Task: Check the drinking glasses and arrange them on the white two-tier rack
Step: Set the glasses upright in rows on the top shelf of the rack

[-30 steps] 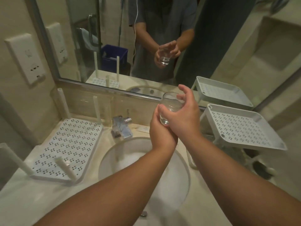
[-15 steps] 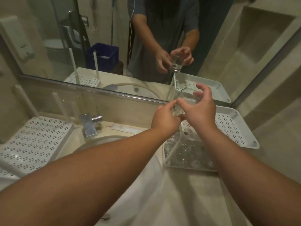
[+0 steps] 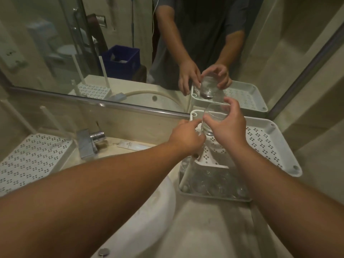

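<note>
My right hand (image 3: 226, 127) grips a clear drinking glass (image 3: 212, 118) by its rim, held just above the far left corner of the white two-tier rack's top tray (image 3: 264, 144). My left hand (image 3: 186, 136) is beside the glass, fingers stretched toward its base; whether they touch it I cannot tell. Several clear glasses (image 3: 214, 183) stand on the rack's lower tier, partly hidden under the top tray. The mirror repeats both hands and the glass.
A white round sink (image 3: 149, 211) lies below my arms, with a chrome tap (image 3: 89, 142) behind it. A second white perforated tray (image 3: 31, 161) with upright posts sits at the left. The mirror's metal edge (image 3: 93, 103) runs close behind the rack.
Both hands carried the glass from above the sink to the right, over the rack's top tray. My left hand has come off the glass's base and my view has turned right.
</note>
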Available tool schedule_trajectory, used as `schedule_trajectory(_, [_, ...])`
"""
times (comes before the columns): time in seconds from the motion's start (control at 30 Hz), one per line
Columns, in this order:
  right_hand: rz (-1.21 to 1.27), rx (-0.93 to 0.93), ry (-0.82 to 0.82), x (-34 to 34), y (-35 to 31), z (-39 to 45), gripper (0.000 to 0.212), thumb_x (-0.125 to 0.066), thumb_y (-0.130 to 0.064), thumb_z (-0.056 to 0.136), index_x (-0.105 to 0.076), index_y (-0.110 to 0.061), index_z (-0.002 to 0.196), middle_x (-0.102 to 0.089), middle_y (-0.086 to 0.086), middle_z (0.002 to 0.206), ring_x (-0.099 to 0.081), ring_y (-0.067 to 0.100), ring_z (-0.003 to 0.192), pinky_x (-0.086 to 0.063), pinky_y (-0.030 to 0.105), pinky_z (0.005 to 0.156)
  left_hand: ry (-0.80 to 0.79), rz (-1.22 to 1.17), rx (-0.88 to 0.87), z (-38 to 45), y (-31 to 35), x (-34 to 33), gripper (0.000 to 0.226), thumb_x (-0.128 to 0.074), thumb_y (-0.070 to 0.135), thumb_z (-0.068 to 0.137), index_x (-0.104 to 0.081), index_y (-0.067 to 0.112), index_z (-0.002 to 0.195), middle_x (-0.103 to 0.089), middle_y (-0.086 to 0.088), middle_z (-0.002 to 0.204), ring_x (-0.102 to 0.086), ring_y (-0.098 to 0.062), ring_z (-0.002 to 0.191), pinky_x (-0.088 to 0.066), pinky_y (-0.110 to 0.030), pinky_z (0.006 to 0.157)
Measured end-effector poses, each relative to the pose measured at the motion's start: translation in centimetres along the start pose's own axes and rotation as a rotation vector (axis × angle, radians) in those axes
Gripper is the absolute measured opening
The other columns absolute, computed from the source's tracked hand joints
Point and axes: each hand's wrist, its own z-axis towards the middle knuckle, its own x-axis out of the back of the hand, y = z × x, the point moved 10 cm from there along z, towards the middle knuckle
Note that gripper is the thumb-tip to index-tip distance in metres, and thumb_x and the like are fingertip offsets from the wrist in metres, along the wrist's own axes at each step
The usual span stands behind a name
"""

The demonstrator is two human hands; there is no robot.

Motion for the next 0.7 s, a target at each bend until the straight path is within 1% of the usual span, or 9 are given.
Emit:
schedule_trajectory(0.1, [-0.017,-0.006,-0.003,0.0,1.4,0.3,0.072,-0.077,-0.053,0.067,-0.042,-0.043,0.129,-0.058,-0.01,0.122,-0.054,0.017,0.114,-0.05,0.037,0.093,0.021,-0.015,0.002,0.4,0.0,-0.8,0.065,-0.06,0.041,0.089,-0.035,0.04,0.15,-0.041,-0.006,0.148,-0.051,-0.025,0.128,-0.042,-0.029,0.094])
schedule_trajectory(0.17, [-0.02,-0.016,0.008,0.3,2.2,0.5,0.07,-0.076,-0.052,0.069,-0.042,-0.042,0.129,-0.056,-0.014,0.119,-0.053,0.018,0.116,-0.049,0.038,0.094,0.034,-0.025,0.018,0.5,-0.4,-1.3,0.067,-0.061,0.041,0.09,-0.035,0.036,0.151,-0.038,-0.004,0.15,-0.05,-0.025,0.129,-0.047,-0.027,0.092])
schedule_trajectory(0.23, [-0.027,-0.025,0.028,0.8,2.9,0.5,0.068,-0.075,-0.051,0.071,-0.042,-0.042,0.129,-0.054,-0.017,0.115,-0.052,0.018,0.116,-0.048,0.038,0.094,0.05,-0.026,0.034,0.6,-0.8,-1.6,0.066,-0.06,0.039,0.091,-0.035,0.035,0.151,-0.036,-0.002,0.151,-0.052,-0.024,0.127,-0.047,-0.014,0.073])
schedule_trajectory(0.27, [-0.035,-0.026,0.035,1.1,3.2,0.5,0.067,-0.075,-0.049,0.071,-0.042,-0.042,0.129,-0.053,-0.017,0.113,-0.052,0.018,0.116,-0.048,0.039,0.094,0.059,-0.02,0.036,0.6,-0.8,-1.6,0.066,-0.06,0.038,0.091,-0.035,0.035,0.151,-0.035,-0.001,0.152,-0.051,-0.024,0.127,-0.047,-0.015,0.072])
schedule_trajectory(0.33, [-0.059,-0.016,0.039,1.7,3.7,0.2,0.066,-0.073,-0.045,0.071,-0.043,-0.04,0.13,-0.053,-0.017,0.113,-0.05,0.018,0.116,-0.047,0.041,0.095,0.066,0.022,0.023,0.5,-0.5,-1.6,0.064,-0.059,0.037,0.092,-0.034,0.037,0.151,-0.032,-0.001,0.155,-0.045,-0.027,0.133,-0.05,-0.031,0.093])
schedule_trajectory(0.37, [-0.071,-0.013,0.035,1.9,3.9,0.1,0.066,-0.073,-0.044,0.072,-0.042,-0.039,0.131,-0.052,-0.016,0.114,-0.049,0.018,0.116,-0.046,0.041,0.095,0.064,0.045,0.016,0.4,-0.2,-1.6,0.063,-0.058,0.037,0.092,-0.034,0.038,0.151,-0.03,-0.001,0.157,-0.042,-0.028,0.134,-0.047,-0.04,0.102])
schedule_trajectory(0.4, [-0.081,-0.013,0.03,2.1,4.1,-0.1,0.066,-0.072,-0.043,0.073,-0.042,-0.038,0.132,-0.052,-0.016,0.114,-0.048,0.019,0.117,-0.046,0.042,0.096,0.062,0.061,0.014,0.2,0.0,-1.6,0.062,-0.058,0.036,0.093,-0.035,0.038,0.15,-0.03,-0.001,0.157,-0.041,-0.028,0.135,-0.045,-0.045,0.105])
schedule_trajectory(0.53, [-0.134,0.002,-0.003,2.6,4.4,-0.4,0.07,-0.071,-0.044,0.074,-0.039,-0.034,0.136,-0.049,-0.012,0.115,-0.048,0.022,0.118,-0.046,0.045,0.097,0.07,0.079,0.032,-0.1,0.0,-1.4,0.058,-0.057,0.036,0.094,-0.037,0.035,0.149,-0.031,0.0,0.156,-0.04,-0.028,0.135,-0.043,-0.047,0.107])
schedule_trajectory(0.7, [-0.17,0.01,-0.028,3.0,4.4,-1.1,0.069,-0.068,-0.045,0.075,-0.039,-0.034,0.136,-0.053,-0.006,0.122,-0.047,0.022,0.119,-0.041,0.036,0.094,0.083,0.074,0.044,-0.4,0.0,-1.0,0.056,-0.056,0.037,0.094,-0.04,0.032,0.147,-0.034,-0.001,0.153,-0.045,-0.029,0.131,-0.047,-0.047,0.102])
